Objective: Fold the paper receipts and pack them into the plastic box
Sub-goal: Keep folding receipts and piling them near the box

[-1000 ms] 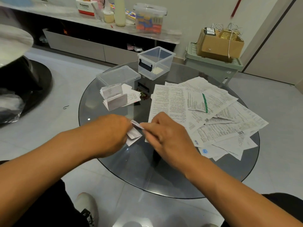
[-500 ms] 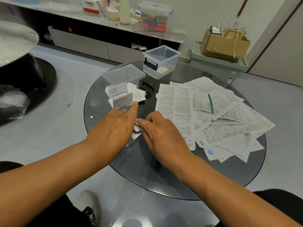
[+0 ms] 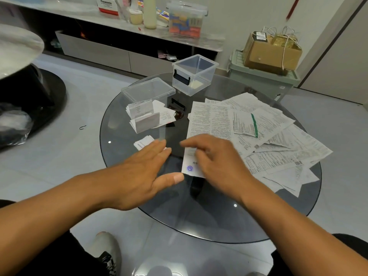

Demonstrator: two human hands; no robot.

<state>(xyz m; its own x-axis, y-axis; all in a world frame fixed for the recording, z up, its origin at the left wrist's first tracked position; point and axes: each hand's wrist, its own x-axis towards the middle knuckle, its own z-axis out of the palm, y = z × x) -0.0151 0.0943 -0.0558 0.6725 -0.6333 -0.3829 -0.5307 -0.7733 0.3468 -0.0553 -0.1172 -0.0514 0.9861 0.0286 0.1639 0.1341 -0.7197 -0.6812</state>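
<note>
The clear plastic box stands open at the far side of the round glass table, its lid lying to its left. Folded receipts are stacked in front of the lid. A small folded receipt lies nearer, at the fingertips of my left hand, which is flat with straight fingers. My right hand, blurred, rests on the near end of a long receipt with a blue stamp. Unfolded receipts spread to the right.
A low shelf at the back carries bottles, a carton and a filled lidded container. A cardboard box sits on a green bin at the right. A black round base stands left; a shoe is below.
The small folded receipt that both hands held now lies on the glass to the left. My left hand has opened flat, and my right hand has moved onto the long receipt.
</note>
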